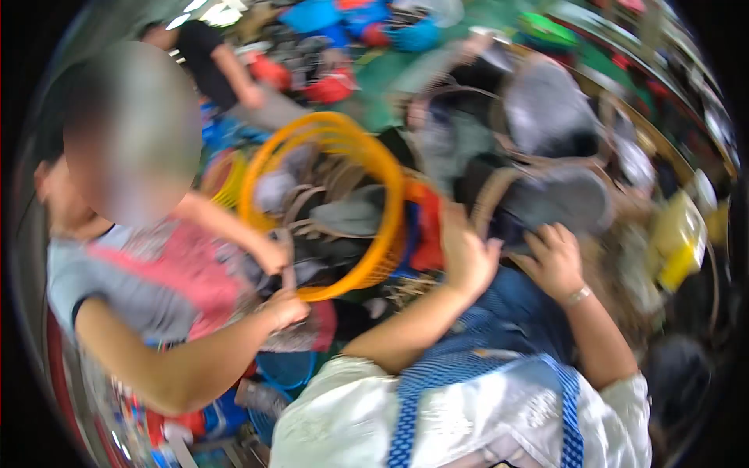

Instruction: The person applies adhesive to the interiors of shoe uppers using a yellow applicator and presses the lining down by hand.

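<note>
My left hand [468, 253] is raised over my lap, its fingers extended and the thumb held apart. Beside its fingertips is the beige edge of a dark slipper-like shoe piece [558, 199] with a grey inner face. My right hand [556, 261], wearing a bracelet at the wrist, has spread, slightly bent fingers at the near side of that piece. Blur hides whether either hand touches it. More grey-and-black shoe pieces [546, 105] with beige edges are heaped just beyond.
On my left, a person [156, 281] grips the rim of a yellow plastic basket [321, 125] holding similar pieces. Another person [207, 66] is farther back among coloured tubs [413, 33]. A yellowish plastic container [679, 238] stands at right, with a blue basket [287, 366] lower left.
</note>
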Tool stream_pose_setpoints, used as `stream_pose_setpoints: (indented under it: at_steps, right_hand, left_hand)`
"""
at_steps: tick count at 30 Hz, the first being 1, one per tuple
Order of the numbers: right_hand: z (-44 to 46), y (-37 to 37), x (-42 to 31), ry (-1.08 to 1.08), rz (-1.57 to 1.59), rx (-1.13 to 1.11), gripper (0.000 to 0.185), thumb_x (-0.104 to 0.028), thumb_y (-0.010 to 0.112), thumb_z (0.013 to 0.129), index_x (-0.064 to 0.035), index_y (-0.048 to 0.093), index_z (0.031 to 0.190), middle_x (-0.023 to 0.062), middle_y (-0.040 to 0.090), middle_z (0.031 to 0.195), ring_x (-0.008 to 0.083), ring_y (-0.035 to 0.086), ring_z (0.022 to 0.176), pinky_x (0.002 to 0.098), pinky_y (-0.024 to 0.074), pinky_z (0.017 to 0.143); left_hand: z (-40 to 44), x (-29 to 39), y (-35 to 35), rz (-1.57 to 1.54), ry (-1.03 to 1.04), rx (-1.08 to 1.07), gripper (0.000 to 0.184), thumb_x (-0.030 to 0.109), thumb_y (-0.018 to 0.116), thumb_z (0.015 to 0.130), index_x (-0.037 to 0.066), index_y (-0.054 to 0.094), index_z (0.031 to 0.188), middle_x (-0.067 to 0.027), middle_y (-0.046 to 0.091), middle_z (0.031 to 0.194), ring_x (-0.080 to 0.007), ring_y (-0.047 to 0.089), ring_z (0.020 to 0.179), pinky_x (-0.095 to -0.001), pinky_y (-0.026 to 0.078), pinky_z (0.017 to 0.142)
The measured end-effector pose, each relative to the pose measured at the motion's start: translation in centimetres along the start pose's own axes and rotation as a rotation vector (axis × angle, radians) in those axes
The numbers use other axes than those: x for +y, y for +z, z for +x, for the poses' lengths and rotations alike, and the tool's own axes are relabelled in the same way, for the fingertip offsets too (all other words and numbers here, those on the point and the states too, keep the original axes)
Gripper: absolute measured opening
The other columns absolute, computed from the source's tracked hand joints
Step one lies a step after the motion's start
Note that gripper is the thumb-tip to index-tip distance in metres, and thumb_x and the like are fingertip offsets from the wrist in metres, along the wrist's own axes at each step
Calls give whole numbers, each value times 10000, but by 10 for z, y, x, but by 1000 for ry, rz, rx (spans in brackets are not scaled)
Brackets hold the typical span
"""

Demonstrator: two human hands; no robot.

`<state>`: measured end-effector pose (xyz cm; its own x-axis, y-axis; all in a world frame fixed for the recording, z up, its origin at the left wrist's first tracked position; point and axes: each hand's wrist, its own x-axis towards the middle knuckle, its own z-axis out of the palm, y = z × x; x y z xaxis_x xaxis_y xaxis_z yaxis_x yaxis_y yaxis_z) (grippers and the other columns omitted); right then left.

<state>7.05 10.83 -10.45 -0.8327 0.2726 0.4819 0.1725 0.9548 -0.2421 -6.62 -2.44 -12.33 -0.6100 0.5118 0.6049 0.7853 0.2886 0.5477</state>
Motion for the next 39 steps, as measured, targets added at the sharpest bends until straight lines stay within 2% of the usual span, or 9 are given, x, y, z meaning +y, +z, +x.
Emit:
stream_pose_setpoints:
  at_steps: [1,2,4,9,17,24,31,34,39]
  right_hand:
    - [5,5,2,17,2,8,330,-254,743,643,-51,687,898,98,551,894,302,530,901,417,442,780]
    - [13,6,1,33,52,3,275,-226,737,640,-38,660,825,105,544,867,314,528,861,422,437,755]
    - [15,19,6,-78,-31,237,230,-161,729,622,-17,615,761,126,542,863,339,525,813,440,442,719]
    - [12,29,12,153,201,18,302,-134,757,616,-41,675,891,128,559,885,323,575,826,402,478,731]
    - [29,57,11,181,119,16,343,-109,687,663,-38,588,984,151,581,883,366,602,738,431,500,622]
    - [42,34,-5,-43,256,145,357,-100,655,697,-7,575,1033,178,623,928,355,640,728,417,533,607]
    - [27,46,12,338,198,-6,269,-204,641,753,-82,654,992,130,664,918,317,661,826,428,536,705]
    - [6,39,29,276,283,379,110,-88,656,774,-55,629,875,124,634,810,313,637,717,394,524,630]
    - [-62,-82,64,381,-108,767,171,-21,720,742,-91,605,847,80,633,804,210,640,661,317,524,575]
  left_hand:
    - [12,13,-15,137,38,-49,718,184,711,707,-62,413,1312,-326,366,1349,-493,369,1246,-540,279,1054]
    - [29,28,-38,179,52,-523,553,182,653,753,-42,489,1232,-293,427,1292,-456,424,1210,-548,329,998]
    - [20,26,-16,6,714,-229,437,148,559,807,-49,509,1194,-247,481,1235,-422,456,1173,-480,366,993]
    - [16,16,29,569,273,-459,461,111,534,801,-148,491,1179,-278,578,1130,-296,637,954,-356,535,817]
    - [27,1,39,32,-20,-457,178,153,545,882,-24,538,888,-188,581,883,-350,644,763,-431,538,643]
    - [25,1,37,-94,-64,-395,148,129,520,902,-17,521,924,-233,580,863,-412,614,796,-472,517,667]
    - [31,23,26,-77,43,-425,139,141,600,836,8,566,859,-238,622,862,-418,614,831,-502,478,736]
    - [17,26,42,33,206,-392,341,183,607,854,-7,544,1130,-216,589,1025,-402,582,939,-460,478,804]
    - [0,33,54,237,441,-388,245,112,606,834,-15,574,1041,-193,538,1159,-367,542,1038,-436,471,856]
